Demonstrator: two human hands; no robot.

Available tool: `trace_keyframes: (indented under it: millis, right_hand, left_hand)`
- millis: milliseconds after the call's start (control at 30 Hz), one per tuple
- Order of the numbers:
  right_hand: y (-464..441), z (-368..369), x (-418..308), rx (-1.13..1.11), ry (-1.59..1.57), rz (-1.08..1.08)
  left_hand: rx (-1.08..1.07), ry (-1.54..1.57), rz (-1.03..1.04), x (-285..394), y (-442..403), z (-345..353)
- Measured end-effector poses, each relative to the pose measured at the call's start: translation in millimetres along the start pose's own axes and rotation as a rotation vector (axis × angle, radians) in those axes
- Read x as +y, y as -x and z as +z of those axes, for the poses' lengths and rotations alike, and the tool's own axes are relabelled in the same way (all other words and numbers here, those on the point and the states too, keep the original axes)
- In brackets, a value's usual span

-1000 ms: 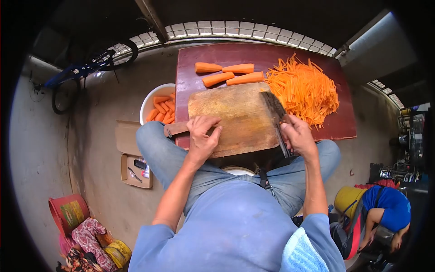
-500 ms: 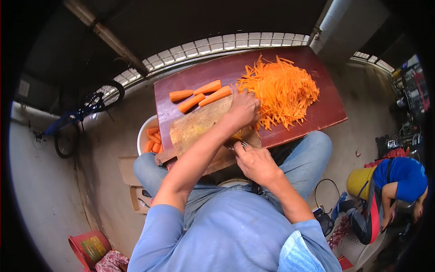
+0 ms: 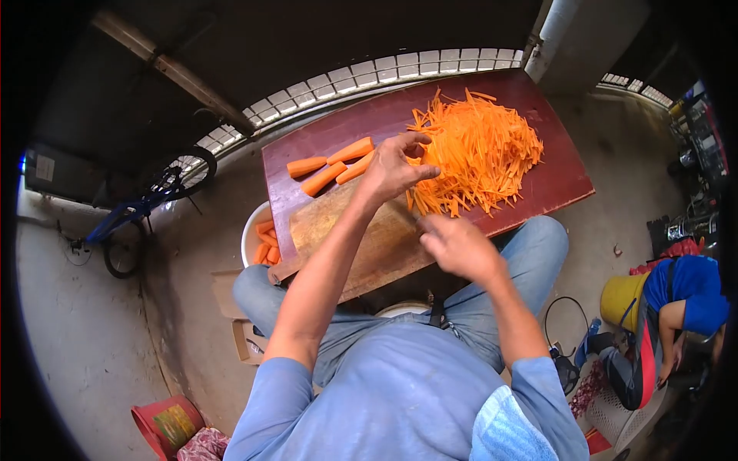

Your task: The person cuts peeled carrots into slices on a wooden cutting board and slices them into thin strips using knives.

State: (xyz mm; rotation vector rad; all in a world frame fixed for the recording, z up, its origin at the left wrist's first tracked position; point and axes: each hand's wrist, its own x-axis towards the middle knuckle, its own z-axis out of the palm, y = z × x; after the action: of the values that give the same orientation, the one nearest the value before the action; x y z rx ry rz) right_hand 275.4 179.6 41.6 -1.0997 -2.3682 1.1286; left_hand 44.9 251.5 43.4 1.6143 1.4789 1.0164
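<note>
My left hand (image 3: 394,167) is open above the far edge of the wooden cutting board (image 3: 373,242), its thumb and fingers apart beside a big heap of shredded carrot (image 3: 480,154). Closed at the board's right end is my right hand (image 3: 465,250), blurred by motion. It grips what looks like a knife (image 3: 417,218), of which only a little shows; the hand covers the rest. Several peeled carrots (image 3: 324,177) lie beyond the board on the dark red table (image 3: 557,157).
More carrots (image 3: 265,244) fill a white bucket (image 3: 248,234) left of the table. A person in blue (image 3: 684,296) bends over at the right near a yellow bucket (image 3: 621,300). A bicycle (image 3: 146,203) leans by the left wall; a red bin (image 3: 165,422) stands lower left.
My left hand has lifted off the board and spread its fingers. My right hand has moved right and slightly up, toward the shredded heap. The carrot on the board is no longer under my hand.
</note>
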Motion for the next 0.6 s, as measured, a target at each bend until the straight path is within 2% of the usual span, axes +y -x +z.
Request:
trace_keyframes:
  millis: [100, 133, 200, 300, 400, 467, 500, 600]
  right_hand:
    - [-10, -31, 16, 0.183, -0.132, 0.103]
    - [-12, -38, 23, 0.273, -0.057, 0.020]
    - [-5, -62, 24, 0.116, -0.236, 0.265]
    - [2, -53, 26, 0.208, -0.320, 0.147]
    - [4, -46, 13, 0.145, -0.530, 0.312]
    - [4, -37, 19, 0.206, -0.584, 0.265]
    - [4, -33, 19, 0.226, -0.634, 0.245]
    - [10, -23, 9, 0.238, -0.629, 0.195]
  left_hand:
    - [-0.075, 0.154, -0.029, 12, 1, -11]
    - [-0.063, 0.188, -0.041, 11, 1, -9]
    - [-0.049, 0.259, -0.066, 4, -1, -2]
    - [0.013, 0.406, -0.121, -10, -2, 6]
    - [0.026, 0.551, -0.159, -21, 2, 7]
    - [0.010, 0.679, -0.169, -30, 9, 4]
    - [0.023, 0.676, -0.150, -31, 14, 2]
    - [0.061, 0.318, -0.068, -35, 35, 2]
